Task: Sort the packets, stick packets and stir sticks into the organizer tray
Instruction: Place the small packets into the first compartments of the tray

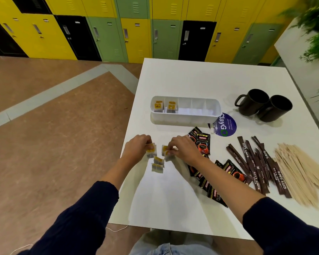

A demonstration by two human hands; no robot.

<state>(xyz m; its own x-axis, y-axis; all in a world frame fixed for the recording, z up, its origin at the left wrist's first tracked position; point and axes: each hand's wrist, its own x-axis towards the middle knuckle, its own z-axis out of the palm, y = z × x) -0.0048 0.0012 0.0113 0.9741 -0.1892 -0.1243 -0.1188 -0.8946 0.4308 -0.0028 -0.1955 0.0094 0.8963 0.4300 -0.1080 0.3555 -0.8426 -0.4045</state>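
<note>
Lockers (133, 34) in yellow, green and black fill the background. White counter (182, 80) carries all items; its near right corner is covered by a sleeve. Stir sticks (298, 172) lie in a loose fan at the right, just beside the brown stick packets (256, 162). White organizer tray (186, 119) sits toward the far left of the counter; its two leftmost compartments hold upright tea packets (157, 106), and the contents of the others are hard to make out. Two dark mugs (252, 102) stand touching, right of the tray. Black coffee packets (203, 142) lie scattered in front of the tray, partly hidden under the right forearm. A blue sticker (225, 126) is partly covered by the tray's corner.

Left hand (136, 148), fingers (145, 140) curled, pinches one tea packet (151, 151). Right hand (184, 150) pinches tea packets at their tops; the exact count is unclear. Two more lie flat between the hands.
</note>
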